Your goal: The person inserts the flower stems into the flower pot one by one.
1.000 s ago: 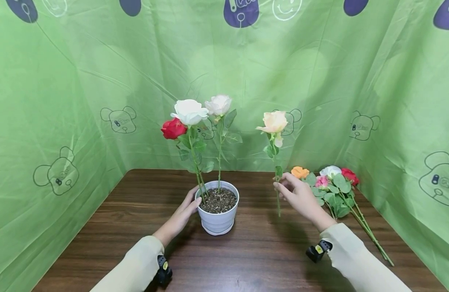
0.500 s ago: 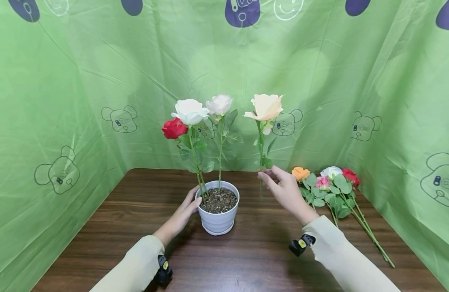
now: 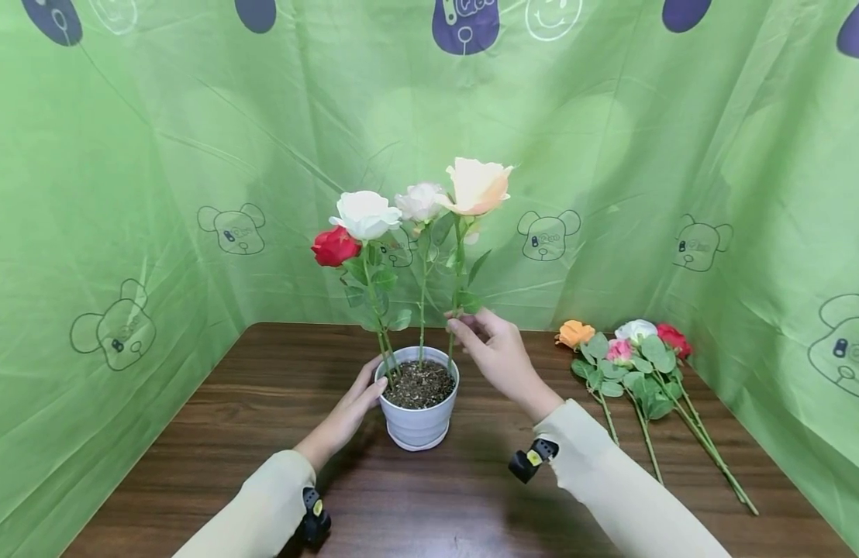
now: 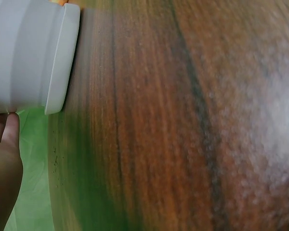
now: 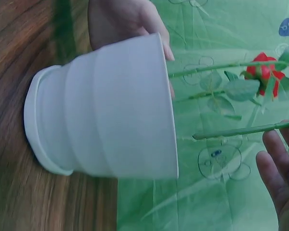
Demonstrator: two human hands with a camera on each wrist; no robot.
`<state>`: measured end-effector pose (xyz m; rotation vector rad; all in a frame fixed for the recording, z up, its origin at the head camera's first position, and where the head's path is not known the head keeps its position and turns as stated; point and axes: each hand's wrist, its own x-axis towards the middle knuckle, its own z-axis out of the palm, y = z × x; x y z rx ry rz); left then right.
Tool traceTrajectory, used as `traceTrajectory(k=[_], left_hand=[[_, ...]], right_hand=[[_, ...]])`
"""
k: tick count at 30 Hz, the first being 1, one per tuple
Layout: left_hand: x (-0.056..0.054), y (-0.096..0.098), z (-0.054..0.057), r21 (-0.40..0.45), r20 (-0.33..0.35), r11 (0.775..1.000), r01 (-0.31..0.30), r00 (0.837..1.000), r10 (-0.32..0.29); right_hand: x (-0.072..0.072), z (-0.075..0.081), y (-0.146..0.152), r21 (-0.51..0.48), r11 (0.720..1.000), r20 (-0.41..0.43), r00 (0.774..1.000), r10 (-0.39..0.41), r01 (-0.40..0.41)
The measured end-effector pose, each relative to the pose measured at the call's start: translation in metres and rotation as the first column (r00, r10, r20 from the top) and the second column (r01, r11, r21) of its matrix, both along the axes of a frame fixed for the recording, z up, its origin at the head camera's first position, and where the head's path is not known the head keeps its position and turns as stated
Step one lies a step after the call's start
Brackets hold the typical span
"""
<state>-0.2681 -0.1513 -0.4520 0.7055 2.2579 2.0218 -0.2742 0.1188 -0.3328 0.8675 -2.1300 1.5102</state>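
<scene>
A white flower pot (image 3: 417, 426) filled with dark soil (image 3: 422, 387) stands on the table. My left hand (image 3: 347, 411) holds its left side, thumb at the rim and fingers round the outside. My right hand (image 3: 499, 353) pinches the stem of a peach rose (image 3: 477, 186), upright over the pot's right side. In the right wrist view, the stem's cut end (image 5: 198, 136) hangs just above the rim, apart from the pot. A red rose (image 3: 335, 246), a white rose (image 3: 367, 215) and a pale pinkish-white rose (image 3: 419, 203) stand in the soil.
On the right of the wooden table (image 3: 464, 496) lie several loose roses, among them an orange one (image 3: 575, 333), a pink one (image 3: 619, 351), a white one (image 3: 636, 331) and a red one (image 3: 674, 339). A green patterned curtain (image 3: 611, 155) surrounds the table.
My right hand has carried the peach rose leftward and up, from beside the loose roses to over the pot. The left hand and pot have stayed in place.
</scene>
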Motion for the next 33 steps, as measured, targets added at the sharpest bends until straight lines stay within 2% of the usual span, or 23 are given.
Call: traceTrajectory(k=[18, 27, 33], left_hand=[[0.0, 0.0, 0.001, -0.007, -0.02, 1.0, -0.01, 1.0, 0.01], [0.0, 0.0, 0.001, -0.013, -0.006, 1.0, 0.0, 1.0, 0.0], [0.001, 0.0, 0.001, -0.016, -0.001, 1.0, -0.002, 1.0, 0.002]], right_hand=[[-0.009, -0.015, -0.037, 0.084, 0.996, -0.001, 0.999, 0.036, -0.036], [-0.014, -0.025, -0.044, 0.15, 0.989, 0.001, 1.0, 0.014, -0.014], [-0.019, -0.032, -0.046, 0.142, 0.99, -0.002, 1.0, -0.001, 0.001]])
